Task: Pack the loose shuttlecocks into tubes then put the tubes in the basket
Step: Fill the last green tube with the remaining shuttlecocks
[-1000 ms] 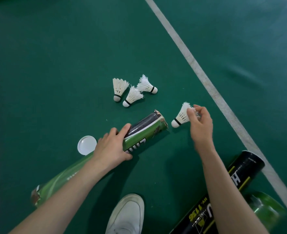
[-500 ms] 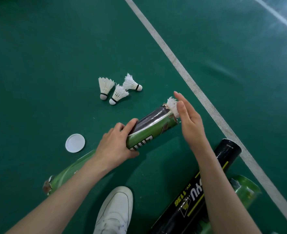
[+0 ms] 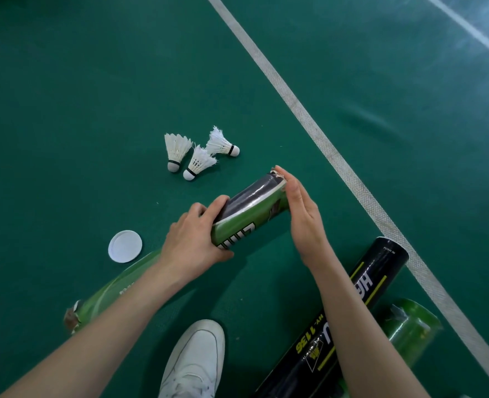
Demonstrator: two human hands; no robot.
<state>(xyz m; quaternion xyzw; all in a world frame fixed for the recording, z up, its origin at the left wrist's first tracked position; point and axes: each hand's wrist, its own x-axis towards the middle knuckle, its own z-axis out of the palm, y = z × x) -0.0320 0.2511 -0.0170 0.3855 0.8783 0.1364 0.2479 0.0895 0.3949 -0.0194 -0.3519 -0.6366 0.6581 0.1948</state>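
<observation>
The left hand [image 3: 193, 244] grips the long green cardboard shuttlecock tube [image 3: 249, 209] around its middle. The right hand [image 3: 300, 216] lies flat and unclenched against the tube's open end. Three white feather shuttlecocks [image 3: 198, 152] lie nearby on the green floor [image 3: 79, 96].

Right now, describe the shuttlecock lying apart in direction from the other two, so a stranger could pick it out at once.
Start at the white painted court line crossing the green floor. Left of it, just beyond the green cardboard tube, lie three white feather shuttlecocks. Take the rightmost feather shuttlecock: its black-banded cork points right toward the line, while its neighbours' corks point down.
</observation>
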